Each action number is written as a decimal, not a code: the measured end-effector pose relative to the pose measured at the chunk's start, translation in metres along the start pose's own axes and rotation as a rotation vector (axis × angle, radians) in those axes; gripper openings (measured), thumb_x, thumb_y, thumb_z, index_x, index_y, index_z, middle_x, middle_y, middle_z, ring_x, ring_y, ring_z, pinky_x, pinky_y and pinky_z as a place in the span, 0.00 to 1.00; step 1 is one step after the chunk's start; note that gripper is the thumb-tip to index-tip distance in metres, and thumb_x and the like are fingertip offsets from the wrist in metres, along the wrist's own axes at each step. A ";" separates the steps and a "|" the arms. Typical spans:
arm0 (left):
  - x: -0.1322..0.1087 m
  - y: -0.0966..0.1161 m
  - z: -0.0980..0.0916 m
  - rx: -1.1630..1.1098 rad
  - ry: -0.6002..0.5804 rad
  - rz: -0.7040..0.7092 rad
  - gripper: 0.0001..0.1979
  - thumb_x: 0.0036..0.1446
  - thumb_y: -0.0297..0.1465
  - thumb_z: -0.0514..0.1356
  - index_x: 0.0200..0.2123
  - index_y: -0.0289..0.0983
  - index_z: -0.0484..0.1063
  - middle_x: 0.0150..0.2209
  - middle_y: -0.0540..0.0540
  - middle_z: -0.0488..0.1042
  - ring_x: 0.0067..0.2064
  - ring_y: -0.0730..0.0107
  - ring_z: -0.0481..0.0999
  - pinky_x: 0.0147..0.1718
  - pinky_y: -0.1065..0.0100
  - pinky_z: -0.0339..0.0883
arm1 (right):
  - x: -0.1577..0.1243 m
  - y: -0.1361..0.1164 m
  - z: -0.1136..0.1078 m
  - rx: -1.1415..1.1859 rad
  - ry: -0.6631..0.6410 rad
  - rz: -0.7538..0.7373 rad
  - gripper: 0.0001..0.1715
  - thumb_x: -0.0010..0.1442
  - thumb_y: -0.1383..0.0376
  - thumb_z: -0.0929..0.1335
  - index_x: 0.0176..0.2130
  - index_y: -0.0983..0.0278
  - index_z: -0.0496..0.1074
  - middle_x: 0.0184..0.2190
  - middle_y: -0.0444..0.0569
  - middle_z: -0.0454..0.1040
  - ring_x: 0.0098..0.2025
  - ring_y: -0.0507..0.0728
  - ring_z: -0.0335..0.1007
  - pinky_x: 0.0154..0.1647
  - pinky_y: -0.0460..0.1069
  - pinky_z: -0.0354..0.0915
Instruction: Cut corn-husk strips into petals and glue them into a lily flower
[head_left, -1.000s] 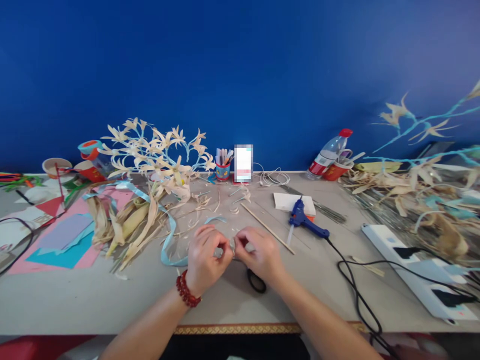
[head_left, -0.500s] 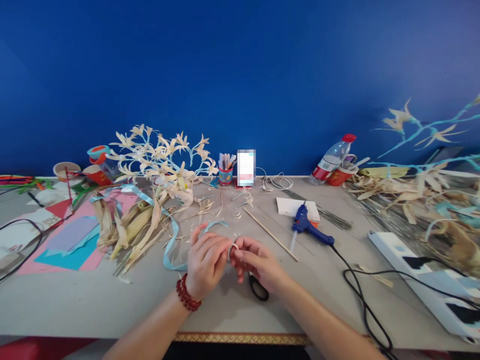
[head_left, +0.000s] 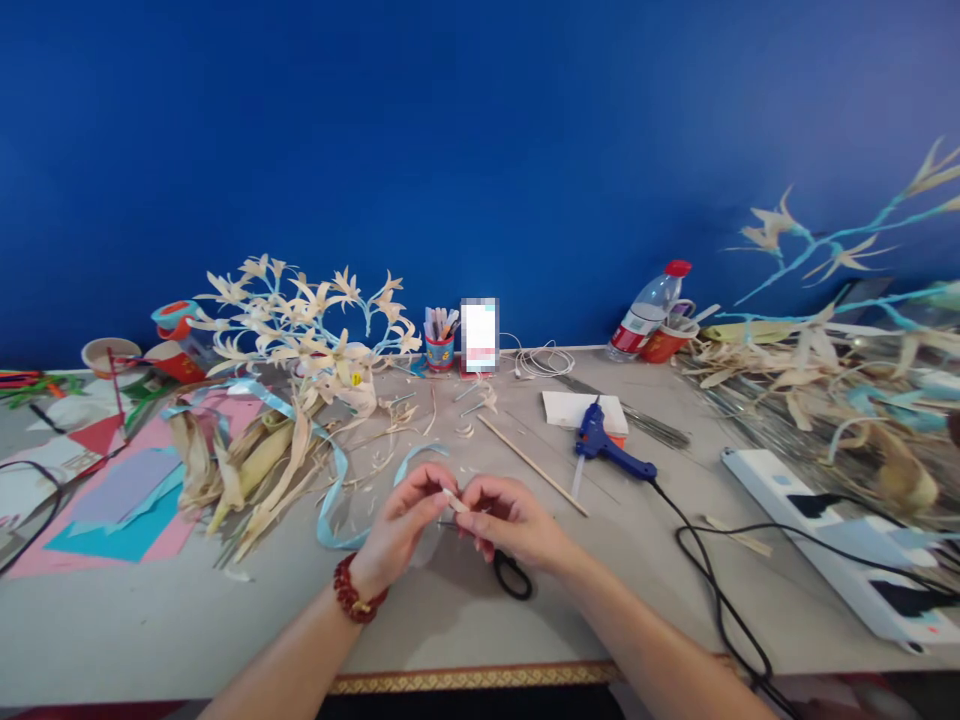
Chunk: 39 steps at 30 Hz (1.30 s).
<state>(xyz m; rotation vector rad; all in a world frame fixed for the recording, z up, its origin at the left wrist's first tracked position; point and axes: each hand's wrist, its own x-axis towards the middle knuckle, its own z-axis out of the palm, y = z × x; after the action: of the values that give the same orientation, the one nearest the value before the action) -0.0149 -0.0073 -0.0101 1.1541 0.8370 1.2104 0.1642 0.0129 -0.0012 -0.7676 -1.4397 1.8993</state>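
My left hand point(head_left: 405, 520), with a dark red beaded bracelet point(head_left: 358, 592) at its wrist, pinches a small pale strip point(head_left: 454, 501) that looks like corn husk. The fingertips of my right hand point(head_left: 514, 520) are closed on the other end of it, so most of the strip is hidden. Under my right hand lie scissors; their black handle loop point(head_left: 513, 577) shows. A light blue ribbon point(head_left: 339, 490) curls on the table left of my hands. Beyond them lies a thin wooden stick point(head_left: 534, 466).
A blue glue gun point(head_left: 611, 452) leans on a white box to the right, its cord running past a white power strip point(head_left: 817, 550). Husk flowers point(head_left: 322, 310) stand back left, near corn husks point(head_left: 251, 460). A tilted bottle point(head_left: 649, 310) and a pen cup point(head_left: 439, 350) stand behind.
My left hand has turned and lowered, its raised fingers now curled in to the strip. The strip, bent in a curve before, now looks straighter between my fingertips. The view has shifted slightly.
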 end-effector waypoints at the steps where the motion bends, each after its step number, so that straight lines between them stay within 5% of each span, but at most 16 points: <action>1: 0.000 0.002 0.001 -0.029 -0.013 -0.032 0.09 0.56 0.37 0.60 0.34 0.38 0.69 0.33 0.46 0.68 0.33 0.67 0.70 0.32 0.64 0.67 | 0.000 0.000 0.000 -0.003 0.002 -0.003 0.17 0.55 0.54 0.72 0.31 0.64 0.68 0.26 0.42 0.72 0.21 0.46 0.65 0.20 0.41 0.64; 9: -0.001 0.008 0.003 -0.178 -0.092 -0.117 0.11 0.55 0.38 0.62 0.30 0.37 0.69 0.29 0.47 0.68 0.32 0.66 0.70 0.35 0.61 0.65 | 0.000 -0.001 -0.002 0.032 -0.013 -0.018 0.15 0.61 0.56 0.68 0.31 0.65 0.69 0.26 0.44 0.72 0.21 0.46 0.64 0.20 0.40 0.63; 21: 0.000 0.011 0.001 -0.034 -0.104 -0.119 0.07 0.55 0.32 0.62 0.29 0.35 0.69 0.28 0.50 0.69 0.31 0.72 0.69 0.33 0.69 0.61 | 0.002 0.003 0.001 -0.055 0.009 -0.011 0.16 0.60 0.56 0.68 0.30 0.66 0.70 0.22 0.41 0.68 0.21 0.47 0.63 0.20 0.40 0.64; 32: -0.002 0.013 0.001 -0.280 -0.182 -0.091 0.08 0.56 0.33 0.62 0.28 0.35 0.69 0.24 0.50 0.68 0.29 0.72 0.66 0.34 0.68 0.59 | 0.003 0.005 0.000 0.390 0.071 -0.074 0.11 0.53 0.63 0.70 0.24 0.66 0.69 0.15 0.40 0.67 0.14 0.46 0.58 0.12 0.40 0.57; 39: -0.004 0.018 0.005 -0.051 -0.127 -0.058 0.07 0.59 0.34 0.59 0.34 0.35 0.71 0.32 0.47 0.71 0.36 0.68 0.68 0.38 0.67 0.59 | 0.000 0.005 0.000 0.239 0.060 -0.034 0.13 0.55 0.59 0.72 0.27 0.66 0.71 0.20 0.43 0.70 0.19 0.47 0.64 0.16 0.40 0.61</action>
<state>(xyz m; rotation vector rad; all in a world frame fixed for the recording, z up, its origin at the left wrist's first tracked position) -0.0158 -0.0129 0.0081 1.1453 0.7345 1.0933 0.1634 0.0117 -0.0061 -0.6750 -1.1556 1.9611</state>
